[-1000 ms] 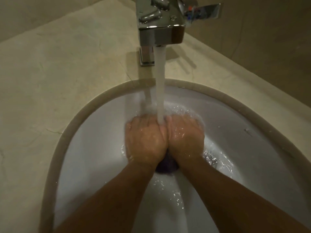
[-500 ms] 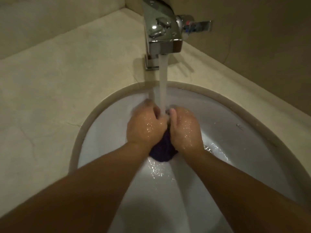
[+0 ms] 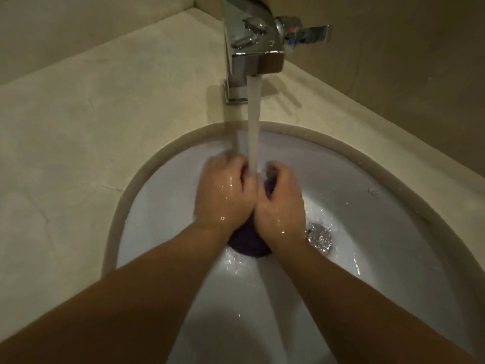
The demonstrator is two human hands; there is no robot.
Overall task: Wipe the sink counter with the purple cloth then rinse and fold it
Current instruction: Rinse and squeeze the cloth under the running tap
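Note:
The purple cloth (image 3: pixel 248 241) is bunched into a wet wad over the white sink basin (image 3: pixel 367 258). My left hand (image 3: pixel 223 195) and my right hand (image 3: pixel 280 206) grip it side by side, knuckles up. Only the cloth's lower bulge and a sliver between the thumbs show. Water from the chrome tap (image 3: pixel 252 48) falls in a stream (image 3: pixel 253 127) onto the cloth between my hands. The beige stone counter (image 3: pixel 91 122) surrounds the basin.
The metal drain (image 3: pixel 320 236) glints to the right of my right hand, with water running over it. The tap's lever handle (image 3: pixel 309 34) points right. A wall (image 3: pixel 406 74) rises close behind the counter on the right.
Both hands have lifted the bunched cloth slightly and parted at the thumbs, so more purple shows below the wrists. The view has shifted, so the drain now shows.

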